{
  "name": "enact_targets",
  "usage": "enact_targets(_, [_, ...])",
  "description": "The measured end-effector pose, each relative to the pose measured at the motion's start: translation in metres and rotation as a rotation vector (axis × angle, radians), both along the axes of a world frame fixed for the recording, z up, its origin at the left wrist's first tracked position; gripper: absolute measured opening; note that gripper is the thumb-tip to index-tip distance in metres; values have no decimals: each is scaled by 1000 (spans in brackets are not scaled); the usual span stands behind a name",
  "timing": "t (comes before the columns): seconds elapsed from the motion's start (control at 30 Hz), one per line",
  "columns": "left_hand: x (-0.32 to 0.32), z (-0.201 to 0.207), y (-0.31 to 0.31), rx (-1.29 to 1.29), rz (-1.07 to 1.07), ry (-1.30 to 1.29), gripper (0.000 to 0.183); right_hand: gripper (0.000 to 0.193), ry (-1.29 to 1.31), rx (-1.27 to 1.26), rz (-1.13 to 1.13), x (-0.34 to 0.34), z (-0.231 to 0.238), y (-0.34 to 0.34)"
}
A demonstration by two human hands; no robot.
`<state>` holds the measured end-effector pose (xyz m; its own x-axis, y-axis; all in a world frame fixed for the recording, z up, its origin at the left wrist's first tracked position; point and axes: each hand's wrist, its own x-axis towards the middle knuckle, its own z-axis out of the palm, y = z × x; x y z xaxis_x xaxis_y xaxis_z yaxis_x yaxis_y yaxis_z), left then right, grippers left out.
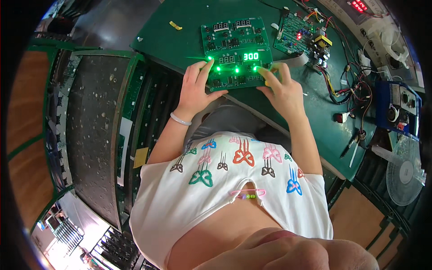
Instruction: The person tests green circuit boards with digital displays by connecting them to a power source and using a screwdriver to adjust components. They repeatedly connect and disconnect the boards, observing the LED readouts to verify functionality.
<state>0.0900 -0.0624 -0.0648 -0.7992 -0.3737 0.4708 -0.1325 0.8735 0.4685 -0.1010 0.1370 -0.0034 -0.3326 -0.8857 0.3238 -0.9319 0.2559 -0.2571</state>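
Two joined green circuit boards lie at the near edge of the bench. The nearer circuit board (231, 81) has a lit green display and several glowing green lights; the farther circuit board (234, 40) has dark digit displays. My left hand (195, 90) holds the nearer board's left side, fingers on its left edge and thumb along the lower edge. At the right end, my right hand (283, 90) has its index fingertip on the board beside a green light. Its thumb is at the lower edge, and the other fingers are curled. A small yellow bit shows between them.
A grey ribbon cable (294, 60) runs toward a powered green board (301, 38) with a red digit. Wires (346, 90), a blue-cased device (398, 108), pens (353, 148) and a fan (405, 173) are at right. Yellow tape (175, 25) lies far left; a dark rack (96, 126) stands left.
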Motion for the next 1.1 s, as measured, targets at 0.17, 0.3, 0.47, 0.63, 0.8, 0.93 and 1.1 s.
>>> enact_targets(0.17, [-4, 20, 19, -87, 28, -19, 79, 58, 40, 72, -4, 8, 3, -10])
enact_targets(0.3, [-13, 23, 27, -182, 21, -4, 69, 56, 25, 55, 19, 7, 0, -10])
enact_targets(0.47, [-18, 16, 25, -162, -35, 9, 61, 48, 19, -4, 20, 9, -5, -2])
enact_targets(0.63, [-16, 18, 29, -175, -29, 79, 61, 49, 31, -59, 24, 11, -7, -6])
enact_targets(0.8, [-19, 19, 31, -158, 7, 60, 60, 49, 31, -29, -14, 13, -9, -11])
enact_targets(0.93, [-20, 12, 27, -194, -27, 30, 63, 49, 2, -74, 28, 15, -3, 0])
enact_targets(1.1, [-15, 12, 31, -212, -20, 80, 68, 48, 46, -170, -117, 5, 10, 37])
